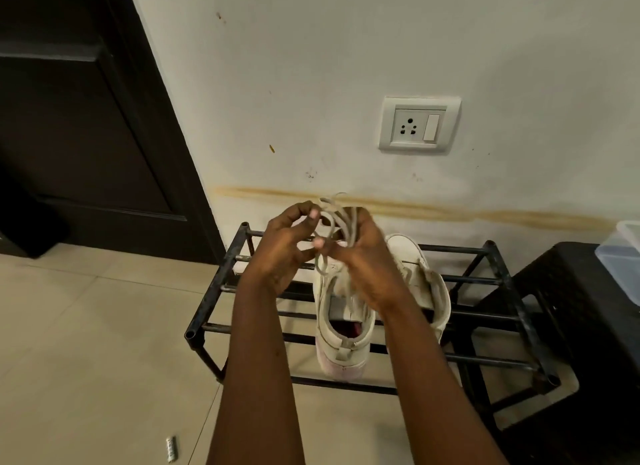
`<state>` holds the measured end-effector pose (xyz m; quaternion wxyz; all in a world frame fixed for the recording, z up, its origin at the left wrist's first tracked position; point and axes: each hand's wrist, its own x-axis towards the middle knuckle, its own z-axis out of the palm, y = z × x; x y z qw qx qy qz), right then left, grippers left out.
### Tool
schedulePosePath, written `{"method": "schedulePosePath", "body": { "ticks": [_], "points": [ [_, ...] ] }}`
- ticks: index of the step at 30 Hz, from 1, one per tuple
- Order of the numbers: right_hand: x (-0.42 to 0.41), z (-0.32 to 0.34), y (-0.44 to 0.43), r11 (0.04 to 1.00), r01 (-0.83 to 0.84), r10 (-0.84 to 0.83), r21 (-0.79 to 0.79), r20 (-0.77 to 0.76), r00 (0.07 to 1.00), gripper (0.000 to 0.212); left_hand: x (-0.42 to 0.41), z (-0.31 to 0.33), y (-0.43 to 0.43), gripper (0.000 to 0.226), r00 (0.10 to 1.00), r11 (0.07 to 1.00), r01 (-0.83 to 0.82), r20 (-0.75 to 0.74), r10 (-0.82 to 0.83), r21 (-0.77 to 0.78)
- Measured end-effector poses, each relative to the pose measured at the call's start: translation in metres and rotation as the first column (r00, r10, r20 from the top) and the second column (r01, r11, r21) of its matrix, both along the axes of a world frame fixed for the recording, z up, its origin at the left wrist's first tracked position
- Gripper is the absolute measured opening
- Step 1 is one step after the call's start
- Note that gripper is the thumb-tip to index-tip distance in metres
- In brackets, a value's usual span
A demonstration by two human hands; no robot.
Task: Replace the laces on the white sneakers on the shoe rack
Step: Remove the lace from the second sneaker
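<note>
Two white sneakers stand on the top bars of a black metal shoe rack (207, 303) against the wall. The nearer sneaker (343, 333) has its heel towards me; the other sneaker (420, 274) lies to its right, partly behind my right forearm. Both of my hands are raised above the shoes. My left hand (287, 253) and my right hand (367, 264) together grip a bundle of looped off-white lace (334, 219), pinched between fingertips. One strand hangs down to the nearer sneaker; I cannot tell whether it is threaded there.
A dark door (86, 125) stands at the left. A wall socket (419, 123) is above the rack. A black stool (585, 326) with a clear plastic box (623, 260) stands right of the rack. A small white object (171, 449) lies on the tiled floor.
</note>
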<state>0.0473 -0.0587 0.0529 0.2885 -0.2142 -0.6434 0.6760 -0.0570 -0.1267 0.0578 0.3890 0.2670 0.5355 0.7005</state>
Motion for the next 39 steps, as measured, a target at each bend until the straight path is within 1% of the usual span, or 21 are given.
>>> {"method": "schedulePosePath", "body": {
  "ticks": [1,3,6,7,9,10,11,12,14,16,18,21,22,24,25,28,31,33,36,38,39],
  "points": [
    [-0.006,-0.004,-0.006,0.999,-0.003,0.000,0.050,0.063,0.998,0.037,0.002,0.000,0.000,0.010,0.999,1.000,0.030,0.017,-0.030,0.008],
    [-0.015,-0.009,-0.014,0.985,0.071,-0.095,0.155,0.152,0.984,0.030,0.002,0.000,-0.001,0.009,0.998,0.999,0.052,0.045,-0.052,0.007],
    [-0.017,-0.008,-0.015,0.971,0.138,-0.172,0.197,0.166,0.971,0.016,0.000,0.000,-0.002,0.008,0.996,0.997,0.069,0.058,-0.067,-0.029],
    [-0.015,-0.006,-0.013,0.978,0.140,-0.164,0.156,0.156,0.974,0.017,0.001,0.000,-0.001,0.015,0.994,0.993,0.097,0.065,-0.093,-0.067],
    [-0.008,-0.001,-0.007,0.987,0.157,-0.155,-0.018,0.081,0.985,0.022,0.007,0.000,0.002,0.046,0.977,0.959,0.210,0.062,-0.202,-0.188],
    [-0.004,0.002,-0.003,0.980,0.178,-0.175,-0.094,0.036,0.984,0.022,0.012,0.000,0.004,0.058,0.961,0.924,0.274,0.029,-0.276,-0.267],
    [0.001,0.006,0.001,0.967,0.208,-0.211,-0.147,-0.001,0.978,0.018,0.019,0.002,0.006,0.063,0.934,0.879,0.327,-0.019,-0.355,-0.348],
    [0.006,0.009,0.005,0.953,0.236,-0.246,-0.191,-0.025,0.969,0.015,0.025,0.004,0.009,0.061,0.904,0.835,0.354,-0.073,-0.421,-0.422],
    [0.022,0.016,0.013,0.918,0.285,-0.309,-0.277,-0.047,0.950,0.019,0.040,0.011,0.016,0.046,0.835,0.766,0.364,-0.180,-0.521,-0.529],
    [0.044,0.021,0.023,0.883,0.317,-0.358,-0.346,-0.060,0.932,0.019,0.053,0.016,0.025,0.037,0.759,0.727,0.353,-0.274,-0.590,-0.589],
    [0.072,0.025,0.034,0.868,0.345,-0.400,-0.359,-0.090,0.912,0.019,0.068,0.020,0.035,0.032,0.728,0.707,0.350,-0.297,-0.618,-0.615],
    [0.120,0.030,0.052,0.884,0.364,-0.401,-0.293,-0.075,0.913,0.017,0.097,0.020,0.050,0.013,0.736,0.721,0.435,-0.248,-0.630,-0.539],
    [0.138,0.032,0.058,0.894,0.363,-0.390,-0.262,-0.054,0.919,0.014,0.109,0.019,0.058,0.012,0.740,0.730,0.470,-0.230,-0.632,-0.496],
    [0.176,0.036,0.069,0.911,0.400,-0.396,-0.102,0.056,0.916,0.010,0.142,0.016,0.079,0.013,0.734,0.736,0.516,-0.216,-0.643,-0.437],
    [0.192,0.039,0.075,0.908,0.418,-0.417,0.024,0.147,0.897,0.016,0.159,0.015,0.089,0.012,0.737,0.743,0.525,-0.216,-0.641,-0.415],
    [0.244,0.046,0.096,0.822,0.428,-0.558,0.374,0.381,0.738,0.037,0.220,0.013,0.129,0.010,0.752,0.780,0.502,-0.257,-0.607,-0.373],
    [0.280,0.040,0.124,0.743,0.307,-0.651,0.595,0.534,0.540,0.037,0.274,0.010,0.169,0.015,0.779,0.830,0.407,-0.329,-0.534,-0.381],
    [0.297,0.028,0.144,0.712,0.194,-0.690,0.675,0.624,0.367,0.036,0.304,0.004,0.191,0.015,0.782,0.837,0.370,-0.350,-0.515,-0.404],
    [0.313,0.010,0.157,0.660,0.157,-0.752,0.735,0.642,0.150,0.042,0.336,-0.009,0.211,0.023,0.802,0.835,0.347,-0.327,-0.500,-0.426],
    [0.320,0.000,0.156,0.616,0.102,-0.787,0.781,0.613,0.069,0.046,0.349,-0.018,0.214,0.027,0.783,0.843,0.299,-0.391,-0.484,-0.447],
    [0.322,-0.006,0.154,0.617,0.074,-0.787,0.783,0.616,0.047,0.047,0.353,-0.021,0.214,0.027,0.763,0.848,0.261,-0.440,-0.473,-0.461]
  ]
}}
